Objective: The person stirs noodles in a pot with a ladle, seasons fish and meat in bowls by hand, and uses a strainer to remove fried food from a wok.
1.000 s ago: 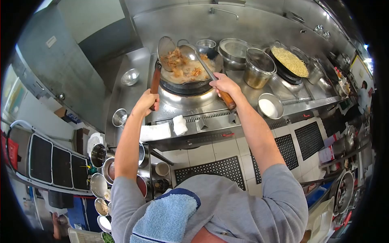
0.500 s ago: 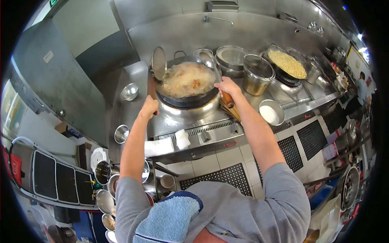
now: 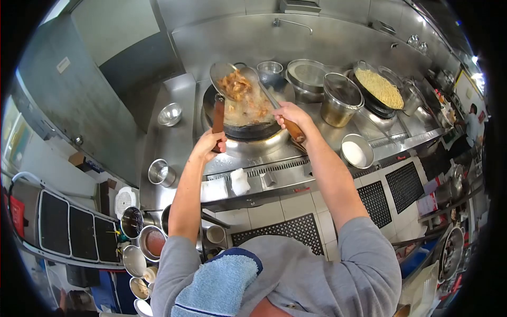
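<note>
My left hand (image 3: 210, 143) is closed around the brown wooden handle of a round strainer (image 3: 221, 69). Browned fried pieces (image 3: 235, 86) fill the strainer, which is held over the left part of a large black wok (image 3: 210, 108). Bubbling, foamy oil (image 3: 252, 111) with more pieces in it shows in the wok. My right hand (image 3: 292, 117) grips a long ladle (image 3: 268, 95) by its wooden-ended handle. The ladle's bowl is up beside the strainer, overlapping its right rim in this view.
Right of the wok stand a metal pot (image 3: 338, 108), a wok of noodles (image 3: 377, 87) and a bowl of white powder (image 3: 364, 143). A small metal bowl (image 3: 170, 114) and a metal cup (image 3: 161, 173) sit left. White cloths (image 3: 214, 189) lie along the front edge.
The strainer has gone from standing empty at the wok's left rim to holding fried pieces above the oil. My left hand has moved right; the ladle's bowl has shifted left toward the strainer.
</note>
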The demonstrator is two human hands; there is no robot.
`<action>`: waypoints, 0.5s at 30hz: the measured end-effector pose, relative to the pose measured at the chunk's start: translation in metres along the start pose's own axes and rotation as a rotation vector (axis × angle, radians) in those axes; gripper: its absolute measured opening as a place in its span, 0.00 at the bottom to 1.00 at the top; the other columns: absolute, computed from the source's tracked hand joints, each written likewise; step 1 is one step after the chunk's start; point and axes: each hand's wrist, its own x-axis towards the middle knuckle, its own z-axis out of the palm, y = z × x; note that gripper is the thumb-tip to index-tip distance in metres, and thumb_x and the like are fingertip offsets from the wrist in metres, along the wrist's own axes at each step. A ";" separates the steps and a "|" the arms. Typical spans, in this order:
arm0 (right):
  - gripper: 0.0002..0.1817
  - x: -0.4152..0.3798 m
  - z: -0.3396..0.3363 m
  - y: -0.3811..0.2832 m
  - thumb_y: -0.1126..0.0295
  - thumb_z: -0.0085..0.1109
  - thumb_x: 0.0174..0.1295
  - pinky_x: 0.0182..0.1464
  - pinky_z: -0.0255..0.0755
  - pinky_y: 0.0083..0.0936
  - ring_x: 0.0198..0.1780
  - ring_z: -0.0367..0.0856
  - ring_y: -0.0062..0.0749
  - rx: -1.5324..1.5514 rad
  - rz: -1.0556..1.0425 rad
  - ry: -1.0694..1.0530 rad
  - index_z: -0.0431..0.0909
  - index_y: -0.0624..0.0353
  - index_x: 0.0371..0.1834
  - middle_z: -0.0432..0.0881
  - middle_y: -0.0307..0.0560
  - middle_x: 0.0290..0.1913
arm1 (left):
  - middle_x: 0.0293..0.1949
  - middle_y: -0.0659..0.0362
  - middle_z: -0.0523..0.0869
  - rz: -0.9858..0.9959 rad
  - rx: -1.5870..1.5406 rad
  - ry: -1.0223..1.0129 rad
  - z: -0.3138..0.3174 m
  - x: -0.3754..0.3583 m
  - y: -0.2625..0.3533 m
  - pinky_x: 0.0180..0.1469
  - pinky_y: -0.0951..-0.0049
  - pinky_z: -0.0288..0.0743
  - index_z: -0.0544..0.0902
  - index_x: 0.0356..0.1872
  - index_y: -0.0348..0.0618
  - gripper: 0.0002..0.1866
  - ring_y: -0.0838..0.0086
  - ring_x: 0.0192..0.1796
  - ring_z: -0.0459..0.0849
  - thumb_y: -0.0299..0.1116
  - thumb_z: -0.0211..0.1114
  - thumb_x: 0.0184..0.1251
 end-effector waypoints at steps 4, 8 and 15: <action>0.06 -0.027 -0.010 -0.009 0.75 0.55 0.58 0.16 0.64 0.21 0.16 0.68 0.19 -0.210 -0.050 0.024 0.69 0.59 0.37 0.69 0.35 0.20 | 0.23 0.61 0.70 0.064 0.264 0.058 0.008 -0.024 0.013 0.16 0.72 0.65 0.64 0.38 0.41 0.08 0.78 0.16 0.68 0.21 0.52 0.60; 0.12 -0.052 -0.025 -0.009 0.75 0.55 0.58 0.15 0.65 0.21 0.16 0.69 0.18 -0.403 -0.059 0.060 0.70 0.63 0.45 0.70 0.36 0.22 | 0.22 0.61 0.70 0.097 0.374 0.145 0.025 -0.038 0.011 0.15 0.72 0.66 0.64 0.37 0.41 0.07 0.77 0.15 0.68 0.22 0.51 0.60; 0.24 -0.103 -0.060 -0.002 0.74 0.54 0.58 0.16 0.67 0.23 0.16 0.70 0.21 -0.645 -0.085 0.020 0.66 0.65 0.60 0.72 0.41 0.21 | 0.21 0.61 0.69 0.159 0.482 0.210 0.057 -0.048 0.002 0.15 0.72 0.64 0.66 0.37 0.40 0.06 0.77 0.14 0.67 0.22 0.50 0.59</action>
